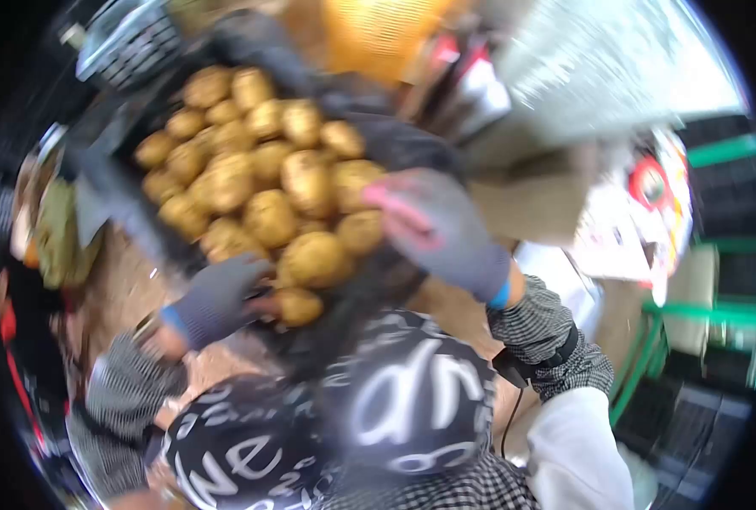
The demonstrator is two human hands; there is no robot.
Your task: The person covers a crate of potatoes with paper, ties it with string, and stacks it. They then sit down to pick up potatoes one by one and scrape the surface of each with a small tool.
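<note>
A dark, lined container (118,183) full of yellow-brown potatoes (229,183) lies in front of my lap. My left hand (220,297), in a grey glove with a blue cuff, is at its near left edge. Its fingers curl against a small potato (298,307) in the near corner. My right hand (441,225), in a grey glove with pink on the fingers, reaches over the right side of the heap. Its fingers are stretched out and touch a potato (356,184) there. Motion blurs both hands, and some fingertips are hidden.
Behind the container stand a grey plastic basket (131,47) and an orange mesh sack (378,34). A cardboard box (526,195) is to the right, with a roll of red tape (648,183) beyond it. Green metal frames (718,314) stand at the far right. Patterned black cloth (412,399) covers my lap.
</note>
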